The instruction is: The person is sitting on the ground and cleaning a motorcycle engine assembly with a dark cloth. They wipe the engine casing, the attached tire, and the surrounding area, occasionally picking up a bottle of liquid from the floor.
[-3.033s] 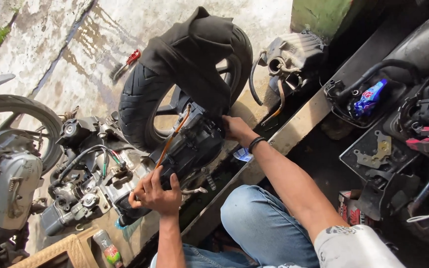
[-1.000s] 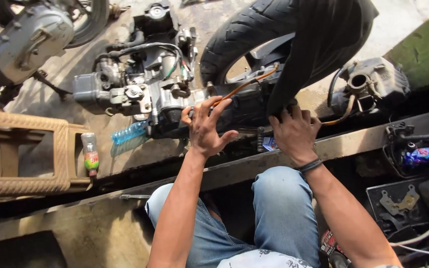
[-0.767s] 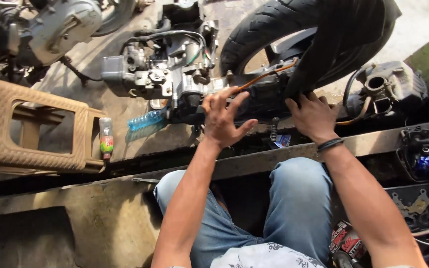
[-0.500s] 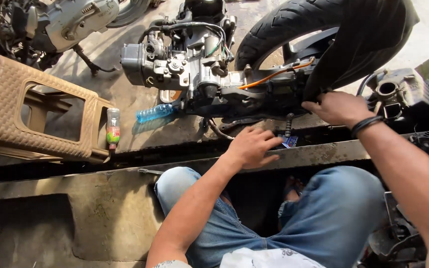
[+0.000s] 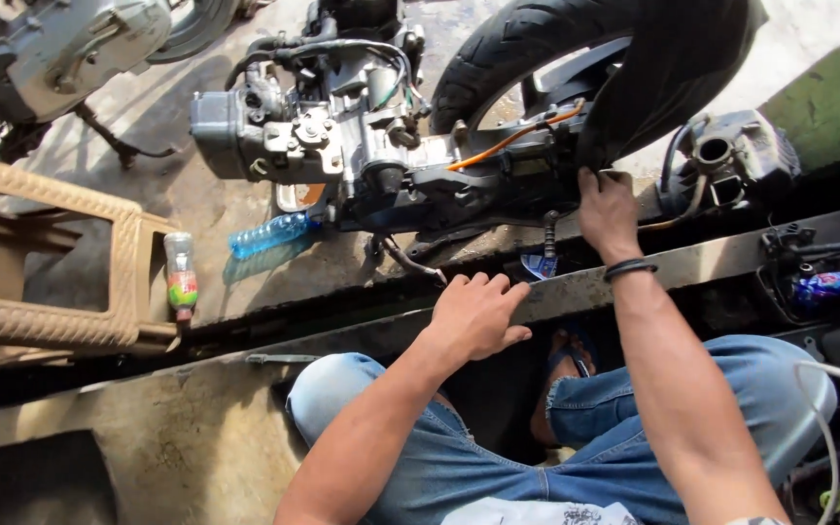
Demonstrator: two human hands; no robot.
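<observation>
Seated person at a floor-level scooter engine and rear-wheel assembly [image 5: 391,165], seen from above. The assembly lies on the concrete just beyond a low step edge [image 5: 712,262], with the black rear tyre [image 5: 537,49] at its far right and an orange cable [image 5: 512,141] running along its casing. The right hand [image 5: 607,206] is extended and rests against the dark casing just below the tyre, fingers curled over the edge; whether it actually pinches a small part there cannot be told, since the fingertips are in shadow. The left hand [image 5: 478,316] hovers over the step edge, near the underside of the engine, fingers loosely spread and holding nothing. A wristband [image 5: 629,269] sits on the right wrist. A blue plastic bottle [image 5: 269,233] lies on its side beside the engine, a small bottle with a green label [image 5: 181,277] stands against a tan plastic stool [image 5: 46,262], and a second engine [image 5: 70,49] sits at the far left. The work in hand appears to be steadying or shifting the assembly; done well, it calls for the right hand to brace firmly on solid casing, clear of the orange cable and hoses, while the free left hand takes a low grip under the engine before any weight is moved.
</observation>
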